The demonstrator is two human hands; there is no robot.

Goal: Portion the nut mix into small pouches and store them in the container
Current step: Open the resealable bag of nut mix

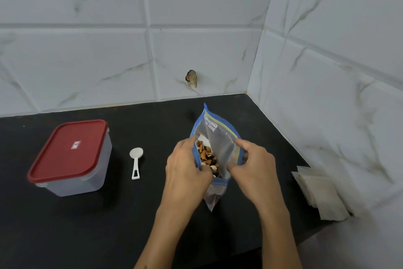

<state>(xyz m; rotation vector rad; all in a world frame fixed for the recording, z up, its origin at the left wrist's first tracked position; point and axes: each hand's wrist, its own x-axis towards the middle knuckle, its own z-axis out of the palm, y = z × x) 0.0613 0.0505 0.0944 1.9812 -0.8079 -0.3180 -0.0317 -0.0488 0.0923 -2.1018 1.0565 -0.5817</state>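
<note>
Right of centre on the black worktop (87,225), both hands are at the mouth of a clear zip bag (218,138) with blue edges. The left hand (187,172) pinches the near left lip of the opening, and the right hand (253,164) pinches the right lip, fingers curled over the plastic, so the mouth is pulled wide between them. The bag stands tilted, with its top corner pointing toward the tiled wall and its lower end bunched on the worktop below the hands.

What could go wrong: the bag looks to be held up only by those two pinches. If either lip slips, or if one hand lets go to fetch the spoon, I judge that the soft bag could slump and tip nuts onto the worktop. Pulling the lips apart too hard could also jolt the contents out over the low near edge.

The nut mix (207,159) shows through the opening as a heap of tan, orange, dark and pale pieces, lying low in the bag.

A white plastic spoon (136,163) lies left of the hands, bowl away from the person, untouched. Farther left stands a clear container (87,172) with its red lid (67,151) still on. At the right edge of the frame, against the wall, lies a loose stack of small pale pouches (320,192), none of them visibly filled yet.
</note>
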